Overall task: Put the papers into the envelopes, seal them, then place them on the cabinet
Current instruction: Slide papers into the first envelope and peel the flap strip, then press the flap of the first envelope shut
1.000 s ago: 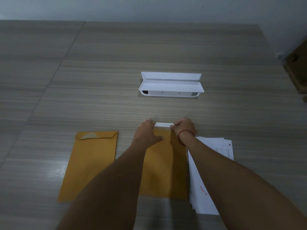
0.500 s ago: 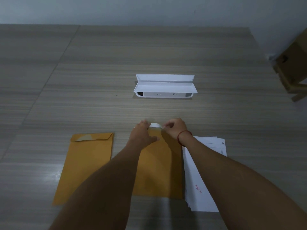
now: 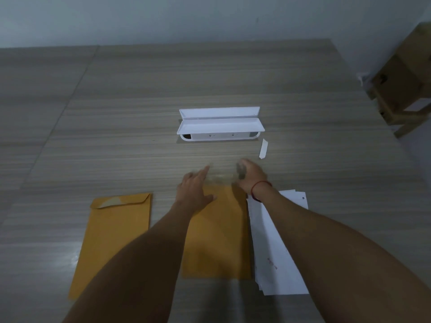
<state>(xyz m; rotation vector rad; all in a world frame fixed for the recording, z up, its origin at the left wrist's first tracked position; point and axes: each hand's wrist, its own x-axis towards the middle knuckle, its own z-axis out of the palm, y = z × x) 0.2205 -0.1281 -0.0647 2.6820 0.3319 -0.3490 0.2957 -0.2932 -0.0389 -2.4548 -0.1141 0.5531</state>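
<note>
On the wood-grain table (image 3: 116,127), a brown envelope (image 3: 219,234) is laid flat in the middle, its long side running away from the person. Its far end is partly covered by the left hand (image 3: 194,191), which is spread open, palm down, with the fingers stretched forward past the envelope's top edge. The flap region between the two hands is blurred, so its state cannot be told. The right hand (image 3: 250,174) is seen just beyond the envelope's far right corner, with a red string (image 3: 261,188) worn at the wrist. Its fingers are curled inward, but they are smeared by motion blur; whether anything is pinched between them cannot be told. A small white strip (image 3: 264,149) is seen well clear of that hand, up and to its right, near the right end of a white open case (image 3: 220,124). Whether the strip rests on the table or is in the air cannot be told.

A stack of white papers (image 3: 277,248) is placed just beside the middle envelope on its right, partly crossed by the right forearm. A second brown envelope (image 3: 114,241) is set apart to the left, its flap closed over a pale patch near the top.
</note>
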